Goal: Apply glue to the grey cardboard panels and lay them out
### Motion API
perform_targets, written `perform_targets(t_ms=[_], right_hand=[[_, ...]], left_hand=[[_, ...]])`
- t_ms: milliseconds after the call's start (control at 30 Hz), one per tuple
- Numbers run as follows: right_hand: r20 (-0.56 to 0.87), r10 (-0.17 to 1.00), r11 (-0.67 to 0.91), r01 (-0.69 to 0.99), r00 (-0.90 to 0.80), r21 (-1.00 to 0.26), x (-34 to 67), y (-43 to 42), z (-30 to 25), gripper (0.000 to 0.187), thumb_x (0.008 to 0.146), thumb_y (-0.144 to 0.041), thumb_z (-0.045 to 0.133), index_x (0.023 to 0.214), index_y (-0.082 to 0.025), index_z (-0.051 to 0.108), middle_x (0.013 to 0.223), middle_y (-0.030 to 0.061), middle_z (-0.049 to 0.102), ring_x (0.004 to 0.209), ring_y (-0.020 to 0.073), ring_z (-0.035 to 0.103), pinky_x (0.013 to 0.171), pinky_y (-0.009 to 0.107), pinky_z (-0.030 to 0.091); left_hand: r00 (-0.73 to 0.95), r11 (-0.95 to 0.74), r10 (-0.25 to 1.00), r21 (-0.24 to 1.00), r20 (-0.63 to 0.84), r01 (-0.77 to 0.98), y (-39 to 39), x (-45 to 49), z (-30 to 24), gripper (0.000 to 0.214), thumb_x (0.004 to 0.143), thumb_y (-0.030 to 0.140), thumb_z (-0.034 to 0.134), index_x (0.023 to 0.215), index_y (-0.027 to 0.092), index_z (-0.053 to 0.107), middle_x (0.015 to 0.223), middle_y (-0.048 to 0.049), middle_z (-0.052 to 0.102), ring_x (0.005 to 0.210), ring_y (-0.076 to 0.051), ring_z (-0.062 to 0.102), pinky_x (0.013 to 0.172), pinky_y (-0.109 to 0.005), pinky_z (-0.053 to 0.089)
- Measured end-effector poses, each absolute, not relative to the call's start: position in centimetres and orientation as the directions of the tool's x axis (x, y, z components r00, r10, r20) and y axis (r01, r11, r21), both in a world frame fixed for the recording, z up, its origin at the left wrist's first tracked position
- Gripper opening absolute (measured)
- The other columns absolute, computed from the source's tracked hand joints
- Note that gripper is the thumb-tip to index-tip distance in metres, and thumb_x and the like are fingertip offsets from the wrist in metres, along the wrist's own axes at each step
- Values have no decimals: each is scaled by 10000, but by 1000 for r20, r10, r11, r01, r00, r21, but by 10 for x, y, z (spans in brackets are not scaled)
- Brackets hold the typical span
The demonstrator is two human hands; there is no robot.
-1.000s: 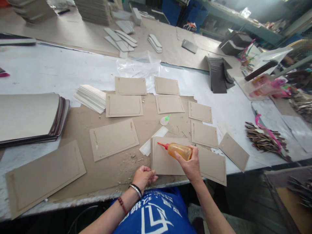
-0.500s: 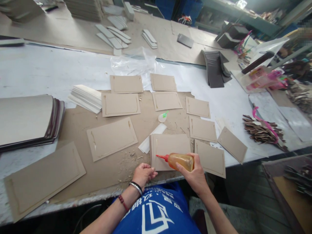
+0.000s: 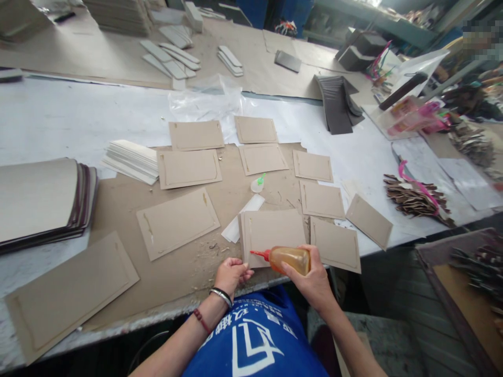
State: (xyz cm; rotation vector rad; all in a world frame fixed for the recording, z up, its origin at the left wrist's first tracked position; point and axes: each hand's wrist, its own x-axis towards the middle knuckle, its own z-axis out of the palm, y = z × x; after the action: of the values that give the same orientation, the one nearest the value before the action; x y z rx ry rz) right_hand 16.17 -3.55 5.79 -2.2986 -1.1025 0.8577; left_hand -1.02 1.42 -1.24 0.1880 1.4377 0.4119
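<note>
My right hand (image 3: 312,277) is wrapped round a squeeze bottle of amber glue (image 3: 290,260). The bottle lies almost level, and its red nozzle points left over a tan rectangular panel (image 3: 277,230), near the lower left. This panel is the top one of a small stack at the table's front edge. A glue line runs down its left side. My left hand (image 3: 233,273) is closed at the stack's lower left corner, thumb and fingers pinched on the panel's edge. Just behind the stack are white strips (image 3: 243,217) and a small clear bottle with a green tip (image 3: 257,184).
Several tan panels with glue lines lie around, such as a large one (image 3: 178,222) and one at right (image 3: 335,243). A thick sheet stack (image 3: 39,199) stands at left, white strips (image 3: 131,159) beyond it. Brown strips tied in pink (image 3: 416,196) lie at right.
The view has shifted slightly, so the far things sit more to the left. The bottle's nozzle is now nearer the panel's lower left corner. Both hands keep their hold.
</note>
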Motion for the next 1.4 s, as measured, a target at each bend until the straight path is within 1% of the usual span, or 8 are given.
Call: perform_targets(t_ms=[133, 300, 600, 800, 967, 1167, 1267, 1400], right_hand=[[-311, 817, -563, 557, 486, -611, 160, -38, 59, 482, 664, -469, 623, 1015, -222, 403, 916, 45, 561, 791, 215, 579, 712, 345, 474], [-340, 810, -580, 563, 478, -589, 159, -53, 60, 467, 667, -453, 618, 1021, -225, 417, 909, 39, 572, 791, 214, 588, 715, 347, 482], [-299, 769, -612, 513, 566, -602, 160, -69, 60, 467, 660, -458, 622, 1009, -229, 411, 910, 35, 543, 809, 210, 570, 739, 356, 484], [-258, 720, -649, 493, 644, -579, 172, -85, 63, 470, 648, -470, 625, 994, -228, 419, 908, 36, 549, 804, 209, 575, 741, 356, 479], [-216, 672, -674, 464, 708, -575, 185, -98, 63, 472, 650, -476, 622, 997, -228, 419, 933, 43, 539, 818, 210, 568, 752, 360, 473], [-190, 589, -726, 411, 786, -552, 203, -113, 63, 473, 636, -479, 630, 975, -225, 420, 882, 31, 541, 762, 204, 570, 709, 358, 477], [-169, 557, -734, 387, 813, -558, 213, -118, 61, 468, 639, -481, 628, 975, -225, 425, 884, 34, 541, 772, 214, 570, 708, 365, 476], [-145, 524, -726, 351, 840, -591, 220, -124, 63, 418, 657, -401, 628, 970, -252, 394, 901, 29, 523, 825, 246, 559, 743, 400, 470]], left_hand=[[79, 913, 389, 374, -918, -161, 13, -10, -15, 213, 730, -12, 556, 692, 151, 425, 464, -26, 607, 447, -124, 609, 433, -169, 463], [81, 910, 397, 381, -914, -165, 11, -10, -19, 224, 720, -17, 571, 699, 152, 426, 471, -11, 600, 446, -127, 609, 425, -174, 464], [52, 903, 408, 394, -912, -169, 12, -9, -14, 220, 712, -31, 573, 694, 144, 440, 467, -15, 596, 448, -130, 610, 418, -169, 465], [28, 897, 417, 406, -909, -175, 12, -8, -14, 225, 700, -43, 577, 693, 140, 448, 453, 0, 580, 448, -135, 613, 413, -171, 473], [30, 893, 429, 419, -903, -164, 11, -8, -12, 214, 704, -46, 576, 703, 131, 455, 484, -20, 604, 458, -121, 612, 428, -163, 479], [30, 895, 435, 428, -900, -126, 10, -8, -13, 190, 723, -39, 565, 715, 123, 466, 502, -30, 618, 482, -115, 621, 446, -156, 488], [21, 897, 430, 425, -903, -122, 12, -8, -14, 181, 723, -27, 573, 710, 126, 477, 508, -33, 623, 498, -121, 627, 453, -160, 492], [28, 917, 391, 387, -920, -96, 11, -9, -9, 193, 715, -38, 572, 693, 139, 498, 528, -22, 633, 520, -107, 624, 493, -154, 497]])
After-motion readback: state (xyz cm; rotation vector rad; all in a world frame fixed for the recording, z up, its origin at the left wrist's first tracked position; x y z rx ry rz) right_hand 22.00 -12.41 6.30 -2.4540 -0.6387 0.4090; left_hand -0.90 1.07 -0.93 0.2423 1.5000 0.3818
